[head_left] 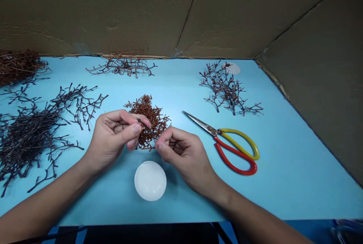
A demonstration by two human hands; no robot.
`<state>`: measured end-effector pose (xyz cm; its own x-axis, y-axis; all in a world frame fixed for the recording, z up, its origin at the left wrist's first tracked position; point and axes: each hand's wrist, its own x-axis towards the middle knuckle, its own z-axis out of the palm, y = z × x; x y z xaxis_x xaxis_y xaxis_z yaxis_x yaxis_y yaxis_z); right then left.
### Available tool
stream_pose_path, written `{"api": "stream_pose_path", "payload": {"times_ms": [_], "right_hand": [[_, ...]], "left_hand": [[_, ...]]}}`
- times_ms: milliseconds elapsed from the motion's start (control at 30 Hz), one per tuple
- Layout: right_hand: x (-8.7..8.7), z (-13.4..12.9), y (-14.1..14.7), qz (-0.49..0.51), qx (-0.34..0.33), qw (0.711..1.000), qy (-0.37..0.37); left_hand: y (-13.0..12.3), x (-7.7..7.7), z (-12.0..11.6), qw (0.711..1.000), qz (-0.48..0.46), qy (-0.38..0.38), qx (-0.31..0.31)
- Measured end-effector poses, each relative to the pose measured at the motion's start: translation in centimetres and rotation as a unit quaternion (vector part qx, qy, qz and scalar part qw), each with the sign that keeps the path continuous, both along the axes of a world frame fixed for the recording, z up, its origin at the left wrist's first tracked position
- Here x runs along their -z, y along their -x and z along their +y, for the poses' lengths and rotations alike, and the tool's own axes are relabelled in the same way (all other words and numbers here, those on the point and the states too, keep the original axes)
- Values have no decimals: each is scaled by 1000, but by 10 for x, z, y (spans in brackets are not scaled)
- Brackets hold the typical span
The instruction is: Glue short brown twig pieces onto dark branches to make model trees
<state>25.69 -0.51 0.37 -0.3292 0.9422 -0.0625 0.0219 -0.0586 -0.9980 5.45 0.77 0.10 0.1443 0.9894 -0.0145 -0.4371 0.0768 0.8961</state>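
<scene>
My left hand is closed in a pinch, with a small dark brown twig piece between thumb and fingertips. To its right, my right hand is also pinched shut; whatever lies between its fingertips, if anything, is too small to make out. Both hands hover by a heap of short reddish-brown twig pieces, partly covering it. Just below them sits a round white dish or lid with a whitish, glossy surface.
Scissors with one yellow and one red handle lie right of my hands. Dark branching twigs pile up at left, reddish ones behind. More twigs lie at the back, others at right by a white disc. Cardboard walls enclose the table.
</scene>
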Motion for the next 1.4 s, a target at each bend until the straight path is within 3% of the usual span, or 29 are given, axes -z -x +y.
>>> {"api": "stream_pose_path", "payload": {"times_ms": [433, 733, 967, 1400], "right_hand": [[3, -4, 1, 24, -14, 1000, 14], [2, -2, 2, 24, -12, 1000, 15], [1, -3, 1, 21, -3, 1000, 16], [-1, -1, -2, 15, 12, 1000, 3]], "left_hand": [[-1, 8, -2, 997, 34, -76, 2], [-6, 1, -3, 985, 108, -126, -55], [-3, 2, -1, 986, 105, -109, -64], [5, 5, 4, 996, 24, -76, 29]]}}
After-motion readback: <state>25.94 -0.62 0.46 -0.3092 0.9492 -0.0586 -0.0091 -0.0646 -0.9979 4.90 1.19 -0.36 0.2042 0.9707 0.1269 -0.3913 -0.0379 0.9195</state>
